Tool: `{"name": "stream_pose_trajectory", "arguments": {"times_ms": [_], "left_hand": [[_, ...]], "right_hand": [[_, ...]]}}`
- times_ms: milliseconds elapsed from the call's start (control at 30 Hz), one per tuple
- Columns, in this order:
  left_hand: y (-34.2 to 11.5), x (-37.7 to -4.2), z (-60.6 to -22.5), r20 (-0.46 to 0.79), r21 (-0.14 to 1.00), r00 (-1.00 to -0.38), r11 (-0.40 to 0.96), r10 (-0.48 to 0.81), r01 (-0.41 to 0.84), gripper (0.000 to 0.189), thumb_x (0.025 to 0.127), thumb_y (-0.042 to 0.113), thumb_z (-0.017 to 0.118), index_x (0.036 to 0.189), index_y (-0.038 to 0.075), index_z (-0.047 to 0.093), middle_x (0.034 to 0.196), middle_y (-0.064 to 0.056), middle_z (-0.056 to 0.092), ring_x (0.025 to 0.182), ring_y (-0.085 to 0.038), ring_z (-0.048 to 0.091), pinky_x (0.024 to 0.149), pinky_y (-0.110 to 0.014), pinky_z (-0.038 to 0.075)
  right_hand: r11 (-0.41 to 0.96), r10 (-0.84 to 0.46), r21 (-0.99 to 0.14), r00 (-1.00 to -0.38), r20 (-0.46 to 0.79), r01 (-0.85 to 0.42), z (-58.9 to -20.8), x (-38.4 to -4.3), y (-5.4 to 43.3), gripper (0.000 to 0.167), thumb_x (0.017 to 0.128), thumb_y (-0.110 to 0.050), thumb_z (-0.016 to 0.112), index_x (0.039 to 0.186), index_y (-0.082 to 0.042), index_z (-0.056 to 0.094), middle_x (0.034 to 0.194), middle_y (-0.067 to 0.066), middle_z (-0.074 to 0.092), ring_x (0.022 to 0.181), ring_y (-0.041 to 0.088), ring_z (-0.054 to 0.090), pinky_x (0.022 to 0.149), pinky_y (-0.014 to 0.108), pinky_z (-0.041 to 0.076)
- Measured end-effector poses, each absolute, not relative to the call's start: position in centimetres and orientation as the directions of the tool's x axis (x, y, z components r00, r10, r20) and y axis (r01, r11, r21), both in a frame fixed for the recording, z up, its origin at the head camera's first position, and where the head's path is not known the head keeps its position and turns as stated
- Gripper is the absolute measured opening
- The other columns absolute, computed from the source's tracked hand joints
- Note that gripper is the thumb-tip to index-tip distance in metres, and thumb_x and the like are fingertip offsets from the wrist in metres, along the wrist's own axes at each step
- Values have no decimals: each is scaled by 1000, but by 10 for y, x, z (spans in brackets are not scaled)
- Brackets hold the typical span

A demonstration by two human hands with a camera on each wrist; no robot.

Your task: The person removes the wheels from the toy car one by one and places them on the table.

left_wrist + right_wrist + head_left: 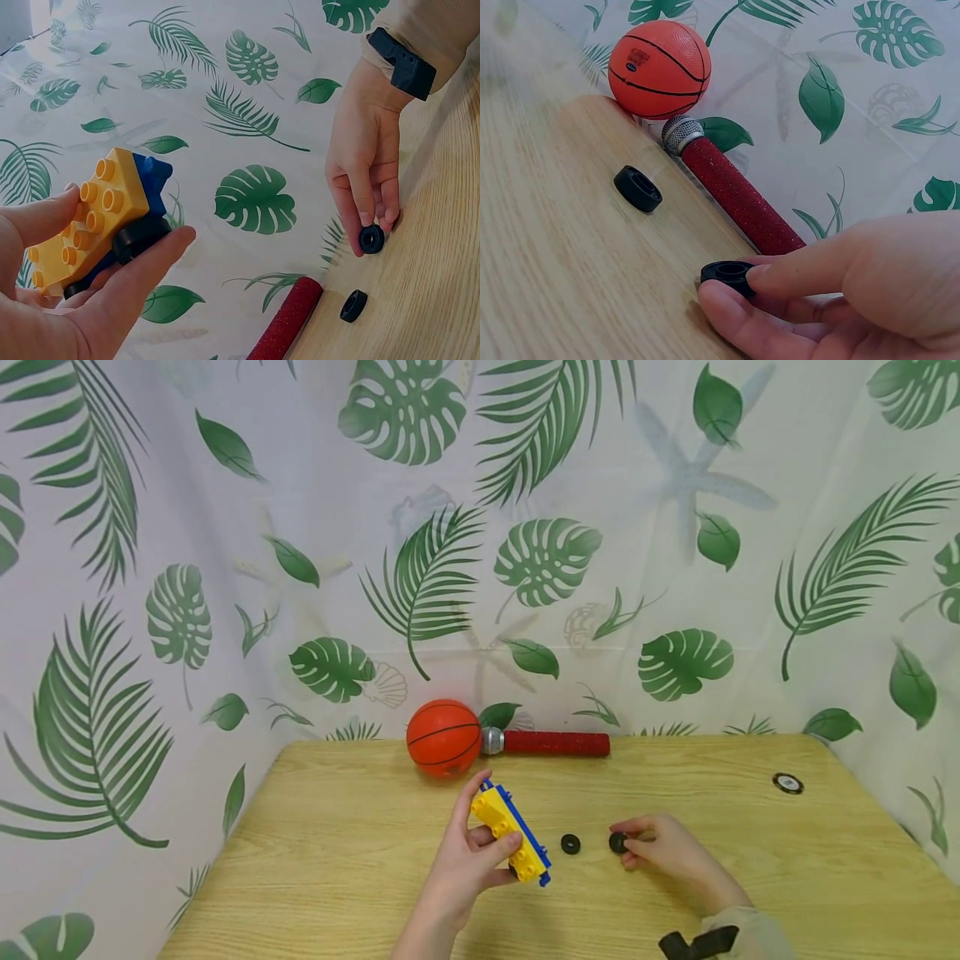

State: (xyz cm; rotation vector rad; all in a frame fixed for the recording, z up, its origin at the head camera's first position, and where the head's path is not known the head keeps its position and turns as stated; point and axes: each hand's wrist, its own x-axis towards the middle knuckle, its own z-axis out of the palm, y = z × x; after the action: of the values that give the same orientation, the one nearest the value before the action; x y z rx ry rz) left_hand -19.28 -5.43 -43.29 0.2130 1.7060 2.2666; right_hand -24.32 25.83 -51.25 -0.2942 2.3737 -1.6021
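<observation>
My left hand point(468, 852) holds a toy car body point(517, 831) of yellow studded blocks on a blue base, tilted above the table. In the left wrist view, black wheels point(141, 238) sit on the side of the base near my fingers. On the right, my right hand point(667, 852) pinches a small black toy wheel point(727, 276) between thumb and fingers, close over the tabletop. Between the two hands, another black wheel point(571, 844) lies on the table.
At the back of the wooden table point(337, 843) are an orange toy basketball point(444, 738) and a microphone point(557, 743) with a glittery red handle. A round black-and-white chip point(788, 783) lies at the right. Behind hangs a leaf-patterned cloth point(465, 610).
</observation>
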Motion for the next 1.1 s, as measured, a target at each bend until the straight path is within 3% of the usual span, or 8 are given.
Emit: {"name": "stream_pose_trajectory", "arguments": {"times_ms": [1100], "left_hand": [[-54,-193,-429,-65,956,-945,-251,321,-151,78,94,-1,63,150,41,30,110,-18,69,100,-30,70,82,-52,59]], "right_hand": [[412,-268,-909,-946,-182,59,-510,-244,259,34,97,12,47,128,26,46,108,30,65,76,16,67,69,28,60]]}}
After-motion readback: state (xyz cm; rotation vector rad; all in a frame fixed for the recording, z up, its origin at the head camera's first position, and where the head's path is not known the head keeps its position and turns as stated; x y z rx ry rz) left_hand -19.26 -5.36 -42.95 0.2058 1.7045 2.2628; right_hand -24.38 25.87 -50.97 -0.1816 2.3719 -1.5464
